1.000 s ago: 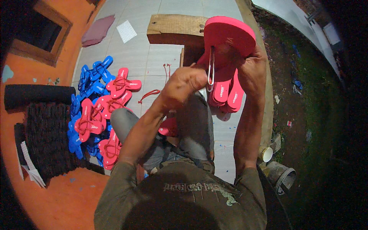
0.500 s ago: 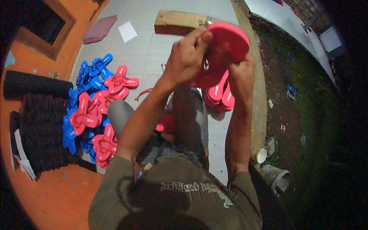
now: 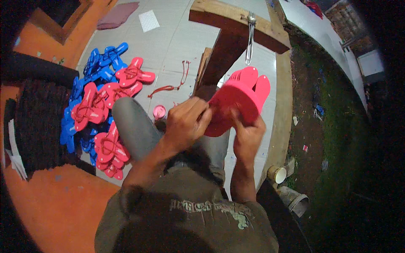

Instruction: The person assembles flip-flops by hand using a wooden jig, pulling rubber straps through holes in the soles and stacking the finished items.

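Both hands pinch the pink foam sandal sole at its near end: the left hand closed at its eight o'clock edge, the right hand at six. Its long axis runs toward one o'clock, toward the metal hook on the wooden beam.

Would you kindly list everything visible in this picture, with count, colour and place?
Sandal soles: a few, pink, stacked, held in both hands.
Wooden stand: one, brown, ahead of the hands.
Metal hook tool: one, silver, hanging from the stand's beam.
Finished sandals: many, pink and blue, heaped on the tiled floor at left.
Loose straps: a few, red, on the tiles by the stand.
Cup: one, pale, at the floor's right edge.
Left hand: gripping the soles' near edge.
Right hand: holding the soles from below.
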{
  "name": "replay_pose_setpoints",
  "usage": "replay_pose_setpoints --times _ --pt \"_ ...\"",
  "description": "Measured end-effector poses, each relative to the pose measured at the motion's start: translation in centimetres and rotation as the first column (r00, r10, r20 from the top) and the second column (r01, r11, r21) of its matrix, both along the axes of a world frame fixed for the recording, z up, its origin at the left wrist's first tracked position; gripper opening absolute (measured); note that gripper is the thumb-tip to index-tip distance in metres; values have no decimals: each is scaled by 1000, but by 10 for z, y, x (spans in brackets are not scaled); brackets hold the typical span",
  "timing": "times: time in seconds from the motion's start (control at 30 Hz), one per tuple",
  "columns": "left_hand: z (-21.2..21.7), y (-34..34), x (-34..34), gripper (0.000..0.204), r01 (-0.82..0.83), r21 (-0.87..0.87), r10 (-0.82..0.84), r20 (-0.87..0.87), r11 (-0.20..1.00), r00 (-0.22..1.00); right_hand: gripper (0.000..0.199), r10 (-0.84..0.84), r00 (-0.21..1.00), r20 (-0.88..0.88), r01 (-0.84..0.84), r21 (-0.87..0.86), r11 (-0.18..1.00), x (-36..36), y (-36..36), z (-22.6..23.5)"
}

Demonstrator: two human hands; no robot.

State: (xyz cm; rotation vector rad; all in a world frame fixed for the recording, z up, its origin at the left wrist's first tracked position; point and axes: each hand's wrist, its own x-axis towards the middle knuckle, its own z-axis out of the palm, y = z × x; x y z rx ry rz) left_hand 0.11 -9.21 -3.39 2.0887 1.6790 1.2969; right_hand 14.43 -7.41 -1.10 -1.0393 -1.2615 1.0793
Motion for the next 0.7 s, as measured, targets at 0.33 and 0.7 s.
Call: replay_pose_setpoints --times 0.33,0.7 --pt "-44 -18 3 27 -29 -384 -118 -354 923 928 28 151 983 -102 -181 -449 875 -12 0 -75" --pt "-82 -73 -6 17 144 -597 -409 -337 790 848 21 274 953 -127 -301 -489 819 -18 -17 -153"
